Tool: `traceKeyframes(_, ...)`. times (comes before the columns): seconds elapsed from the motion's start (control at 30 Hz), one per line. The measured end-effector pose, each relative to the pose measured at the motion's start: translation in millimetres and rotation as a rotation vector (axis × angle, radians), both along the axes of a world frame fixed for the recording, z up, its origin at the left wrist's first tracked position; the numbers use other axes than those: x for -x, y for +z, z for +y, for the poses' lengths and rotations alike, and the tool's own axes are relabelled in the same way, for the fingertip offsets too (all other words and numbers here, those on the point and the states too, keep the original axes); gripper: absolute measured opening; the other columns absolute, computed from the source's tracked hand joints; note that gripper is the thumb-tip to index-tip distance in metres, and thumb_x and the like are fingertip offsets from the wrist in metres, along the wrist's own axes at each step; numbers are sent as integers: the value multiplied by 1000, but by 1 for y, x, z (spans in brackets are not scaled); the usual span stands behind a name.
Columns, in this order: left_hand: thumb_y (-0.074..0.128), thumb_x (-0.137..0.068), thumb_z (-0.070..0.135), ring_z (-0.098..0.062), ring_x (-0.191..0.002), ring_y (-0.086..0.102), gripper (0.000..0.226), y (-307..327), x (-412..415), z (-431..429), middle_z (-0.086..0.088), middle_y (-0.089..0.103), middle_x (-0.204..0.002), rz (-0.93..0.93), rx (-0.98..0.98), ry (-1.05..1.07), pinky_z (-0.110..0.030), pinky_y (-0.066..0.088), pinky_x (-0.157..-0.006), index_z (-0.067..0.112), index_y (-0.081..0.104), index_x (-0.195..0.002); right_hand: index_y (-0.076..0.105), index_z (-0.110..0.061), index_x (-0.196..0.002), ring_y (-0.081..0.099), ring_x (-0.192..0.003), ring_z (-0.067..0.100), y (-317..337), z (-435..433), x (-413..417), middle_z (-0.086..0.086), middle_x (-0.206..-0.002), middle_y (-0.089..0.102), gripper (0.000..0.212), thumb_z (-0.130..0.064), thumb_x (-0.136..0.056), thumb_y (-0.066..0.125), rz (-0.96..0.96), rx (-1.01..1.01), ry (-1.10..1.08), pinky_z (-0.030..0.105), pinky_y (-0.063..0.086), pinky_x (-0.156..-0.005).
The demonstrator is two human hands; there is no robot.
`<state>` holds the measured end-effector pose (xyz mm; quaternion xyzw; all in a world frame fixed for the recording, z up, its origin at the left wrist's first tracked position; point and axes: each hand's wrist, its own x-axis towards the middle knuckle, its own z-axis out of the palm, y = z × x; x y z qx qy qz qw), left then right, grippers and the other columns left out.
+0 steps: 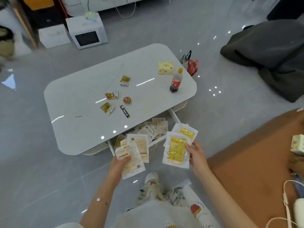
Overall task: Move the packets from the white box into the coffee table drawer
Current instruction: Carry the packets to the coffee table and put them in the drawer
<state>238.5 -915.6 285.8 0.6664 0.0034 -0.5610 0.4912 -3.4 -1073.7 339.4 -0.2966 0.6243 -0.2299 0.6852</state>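
1. Packets: two fans, one per hand, are held just above the near side of the open drawer [157,142]. More lie loose inside it.
2. Left hand [119,163] grips the pale packets [133,155], printed backs up, with the thumb curled across the top one.
3. Right hand [196,155] pinches the yellow packets [176,149] along their right edge.
4. Handling, by the look: flat, light and bendy. The glossy film likely slides sheet on sheet, so a loose fan could shed one.
5. Best hold, I judge, is across the sealed border, thumb above and fingers beneath.
6. Shape: rectangular sachets with a wide whitish sealed margin round a yellow pad. They don't look fragile.
7. Coffee table [82,96]: hard, glossy white top with rounded corners. The drawer is shallow and white-walled.
8. White box: I cannot tell which thing in view it is.
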Motion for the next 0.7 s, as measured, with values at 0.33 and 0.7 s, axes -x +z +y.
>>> traceKeyframes(0.33, 65, -87, 7, -33, -102, 67, 30, -240, -42, -71, -11, 70, -113, 79, -191, 289, -56, 49, -93, 18, 60, -115, 56, -7, -120, 68, -84, 25, -251, -114, -95, 9, -100, 69, 25, -6, -96, 49, 82, -142, 115, 33, 56, -62)
traceKeyframes(0.7, 66, -88, 9, -25, -104, 65, 32, -421, -65, -100, -5, 67, -115, -16, -257, 489, -47, 52, -91, 24, 57, -115, 52, -21, -112, 64, -106, 33, -475, -148, -171, 13, -120, 63, 19, -9, -98, 48, 153, -213, 389, 45, 56, -79)
